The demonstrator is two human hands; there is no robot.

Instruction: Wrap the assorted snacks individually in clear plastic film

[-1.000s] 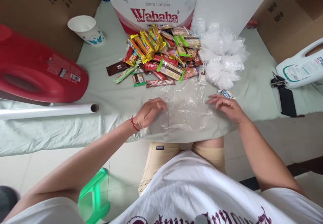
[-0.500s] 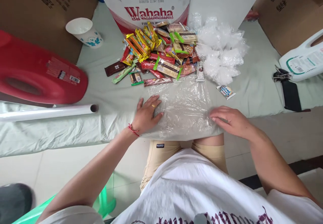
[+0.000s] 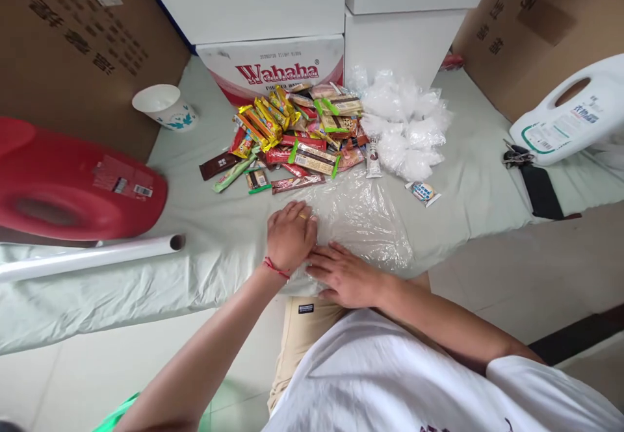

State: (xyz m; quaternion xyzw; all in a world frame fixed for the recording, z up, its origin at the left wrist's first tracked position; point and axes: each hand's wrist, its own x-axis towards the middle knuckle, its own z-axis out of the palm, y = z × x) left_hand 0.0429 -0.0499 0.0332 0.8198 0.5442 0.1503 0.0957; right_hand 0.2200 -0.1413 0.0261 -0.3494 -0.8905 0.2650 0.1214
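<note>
A thin sheet of clear plastic film (image 3: 368, 224) lies wrinkled near the table's front edge. At its left edge is my left hand (image 3: 291, 237), fingers bent and close together, seemingly closed on the film; the fingertips are partly hidden. My right hand (image 3: 344, 276) lies palm down over the film's lower left part, its fingers stretched and slightly apart, the tips by my left hand. Behind the film sits a heap of wrapped snack bars (image 3: 314, 159). Bunched clear plastic (image 3: 409, 123) is piled right of them, and a small snack packet (image 3: 422, 193) lies in front of it.
At the left are a red jug (image 3: 73, 185), a white roll (image 3: 97, 256) and a paper cup (image 3: 166, 107). A white detergent bottle (image 3: 570, 114) and keys with a black case (image 3: 541, 191) lie right. Behind stand a Wahaha box (image 3: 277, 62) and cardboard boxes (image 3: 82, 36).
My right hand has moved left across the film, from its right edge to beside my left hand. My left hand's spread fingers have drawn together. The view has shifted.
</note>
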